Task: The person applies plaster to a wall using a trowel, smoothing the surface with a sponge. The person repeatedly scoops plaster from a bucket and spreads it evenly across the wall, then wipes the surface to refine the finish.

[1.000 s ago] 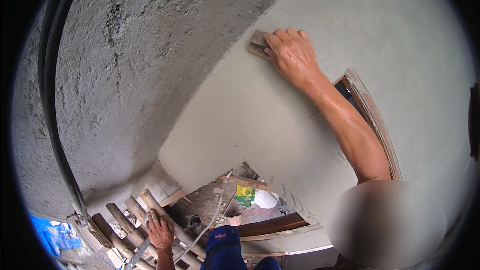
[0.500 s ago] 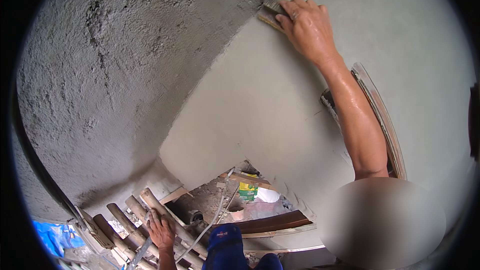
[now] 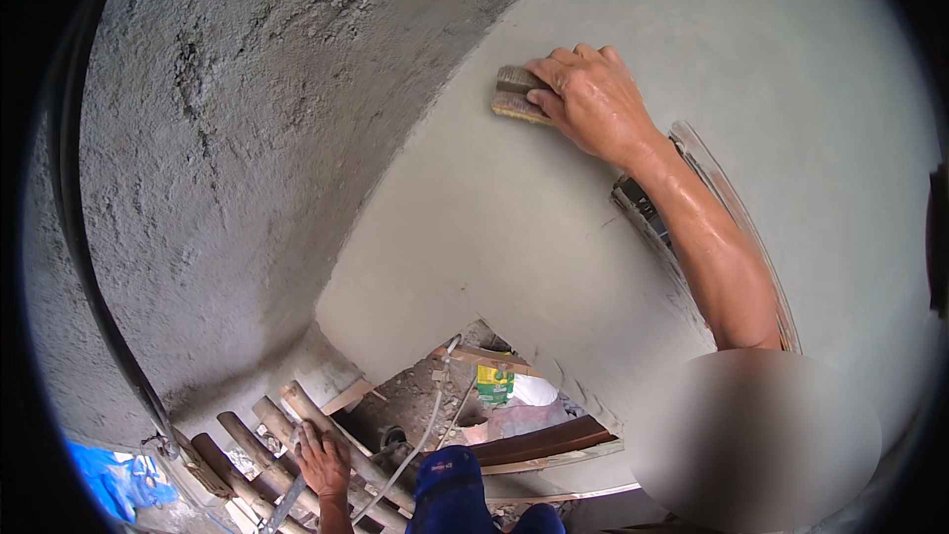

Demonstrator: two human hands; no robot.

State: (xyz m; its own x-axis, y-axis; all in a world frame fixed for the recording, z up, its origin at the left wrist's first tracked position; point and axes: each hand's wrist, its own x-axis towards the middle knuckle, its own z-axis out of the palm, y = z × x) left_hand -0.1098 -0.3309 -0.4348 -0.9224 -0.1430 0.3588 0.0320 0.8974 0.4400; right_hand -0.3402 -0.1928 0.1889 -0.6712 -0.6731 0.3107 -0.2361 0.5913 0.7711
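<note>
My right hand (image 3: pixel 593 104) is closed around a small plastering float (image 3: pixel 516 99), grey-brown with a dark band and a yellow lower edge. The float lies against the smooth grey plastered wall (image 3: pixel 474 198), a short way in from the corner with the rough wall; its far end is hidden under my fingers. Low on the left, my left hand (image 3: pixel 324 465) rests with fingers stretched over a wooden pole (image 3: pixel 314 403), holding nothing I can see. Beside it, a grey flat strip (image 3: pixel 285 506) lies across the poles.
Rough cement wall (image 3: pixel 247 138) fills the left, with a dark cable (image 3: pixel 94 307) hanging along it. Beneath my right forearm is a wood-edged recess (image 3: pixel 643 203). Through a lower opening show rubble, a green-yellow bag (image 3: pixel 493 384) and a pale hose (image 3: pixel 435 405). Blue sheeting (image 3: pixel 109 480) lies lower left.
My right hand has brought the float down and slightly left along the plaster, away from the corner edge. My left hand stays on the poles. The view has shifted slightly.
</note>
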